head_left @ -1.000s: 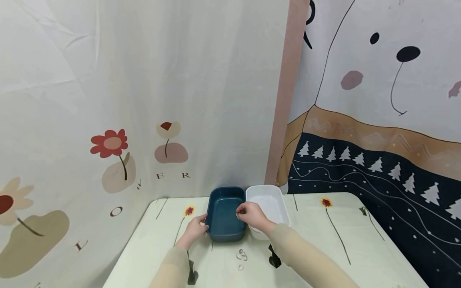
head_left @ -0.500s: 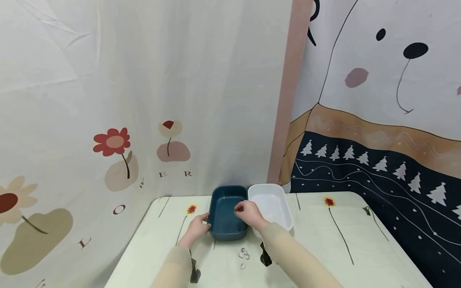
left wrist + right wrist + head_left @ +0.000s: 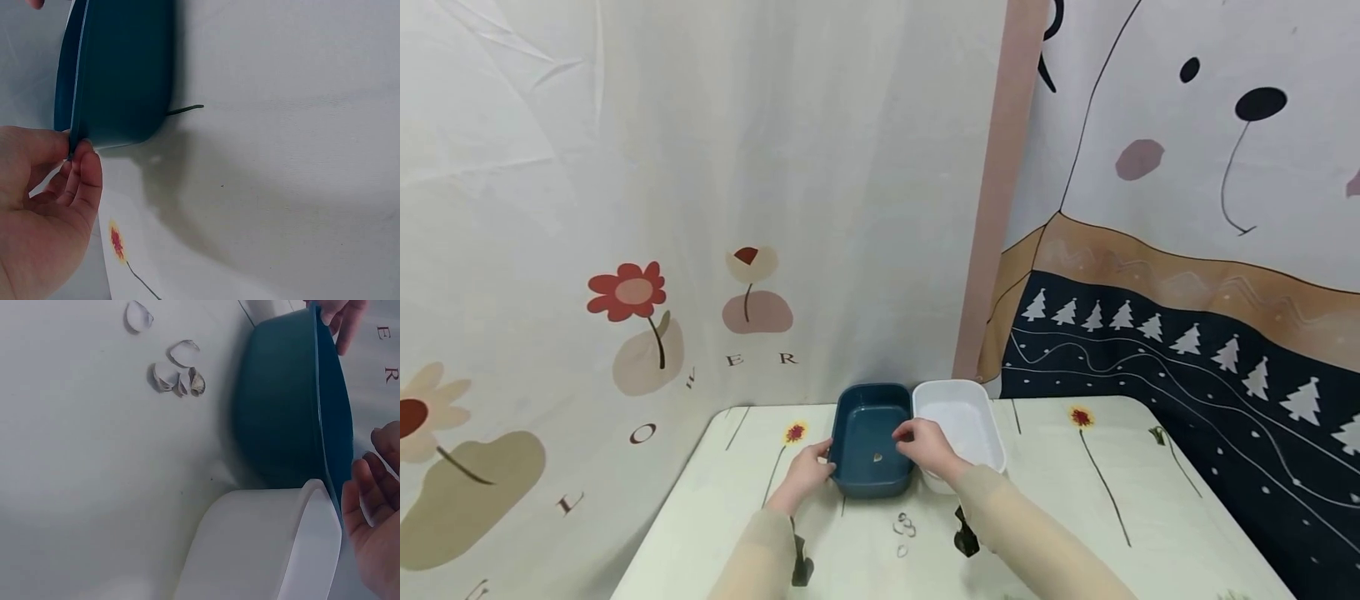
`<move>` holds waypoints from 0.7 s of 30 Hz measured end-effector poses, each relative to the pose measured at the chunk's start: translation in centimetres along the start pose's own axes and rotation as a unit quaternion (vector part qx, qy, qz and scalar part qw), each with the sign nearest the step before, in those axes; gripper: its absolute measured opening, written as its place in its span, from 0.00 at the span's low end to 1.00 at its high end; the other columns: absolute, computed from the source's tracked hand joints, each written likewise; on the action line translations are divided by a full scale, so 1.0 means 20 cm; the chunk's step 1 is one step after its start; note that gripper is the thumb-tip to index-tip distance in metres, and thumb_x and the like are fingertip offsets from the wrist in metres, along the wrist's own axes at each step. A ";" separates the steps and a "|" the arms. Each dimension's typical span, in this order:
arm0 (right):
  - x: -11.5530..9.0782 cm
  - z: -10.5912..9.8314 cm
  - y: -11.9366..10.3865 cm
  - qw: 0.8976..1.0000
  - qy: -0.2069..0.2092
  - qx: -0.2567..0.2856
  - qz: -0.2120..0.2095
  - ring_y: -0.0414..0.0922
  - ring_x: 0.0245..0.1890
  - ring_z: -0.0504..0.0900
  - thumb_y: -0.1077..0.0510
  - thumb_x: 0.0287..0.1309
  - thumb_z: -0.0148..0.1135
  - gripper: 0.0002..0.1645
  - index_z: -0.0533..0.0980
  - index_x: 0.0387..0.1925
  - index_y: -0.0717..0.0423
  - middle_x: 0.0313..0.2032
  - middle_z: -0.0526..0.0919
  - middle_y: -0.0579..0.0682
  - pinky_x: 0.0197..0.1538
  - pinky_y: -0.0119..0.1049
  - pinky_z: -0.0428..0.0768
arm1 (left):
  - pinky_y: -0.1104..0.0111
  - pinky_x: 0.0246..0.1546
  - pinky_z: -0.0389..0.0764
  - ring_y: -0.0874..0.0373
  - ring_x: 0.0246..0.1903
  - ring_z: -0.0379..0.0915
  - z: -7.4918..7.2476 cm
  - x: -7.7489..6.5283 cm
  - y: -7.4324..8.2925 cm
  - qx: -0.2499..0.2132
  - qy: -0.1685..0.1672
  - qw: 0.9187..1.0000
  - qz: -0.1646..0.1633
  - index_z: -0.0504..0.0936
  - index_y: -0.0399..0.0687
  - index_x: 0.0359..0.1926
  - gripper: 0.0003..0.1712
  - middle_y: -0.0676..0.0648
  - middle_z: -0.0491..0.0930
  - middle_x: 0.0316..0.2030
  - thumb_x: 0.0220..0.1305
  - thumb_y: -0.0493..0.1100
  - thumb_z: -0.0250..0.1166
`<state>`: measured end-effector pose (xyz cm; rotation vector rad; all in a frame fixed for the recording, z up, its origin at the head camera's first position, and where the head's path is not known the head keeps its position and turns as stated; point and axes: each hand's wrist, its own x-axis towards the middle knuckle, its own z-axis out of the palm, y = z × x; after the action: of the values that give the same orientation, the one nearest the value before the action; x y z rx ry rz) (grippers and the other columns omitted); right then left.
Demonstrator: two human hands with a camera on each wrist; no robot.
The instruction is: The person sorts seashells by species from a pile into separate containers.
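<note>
Right hand (image 3: 925, 446) — shell (image 3: 877, 457) at left

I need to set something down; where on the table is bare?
The table has its widest bare patch right of the white tub and right sleeve; a narrower one lies left of the left hand. Mid-table is crowded: the blue tub beside the white tub, loose shells on their near side.

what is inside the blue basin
One small tan piece, perhaps a shell, shows inside the blue basin. The right hand covers part of its right side, so anything behind the hand there cannot be seen.
</note>
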<state>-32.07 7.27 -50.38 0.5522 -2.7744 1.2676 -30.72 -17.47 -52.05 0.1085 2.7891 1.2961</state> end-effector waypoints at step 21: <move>-0.35 0.07 0.10 0.994 -0.080 0.042 -0.053 0.34 0.26 0.73 0.62 0.48 0.71 0.10 0.84 0.35 0.59 0.29 0.80 0.38 0.32 0.30 0.74 | 0.66 0.30 0.75 0.56 0.28 0.73 0.00 0.01 0.00 0.005 -0.008 1.000 -0.008 0.65 0.28 0.66 0.31 0.32 0.75 0.48 0.61 0.29 0.59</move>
<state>-26.04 9.50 -54.09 0.8317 -2.7828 1.3778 -30.92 -17.56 -52.05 0.0971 2.7787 1.2719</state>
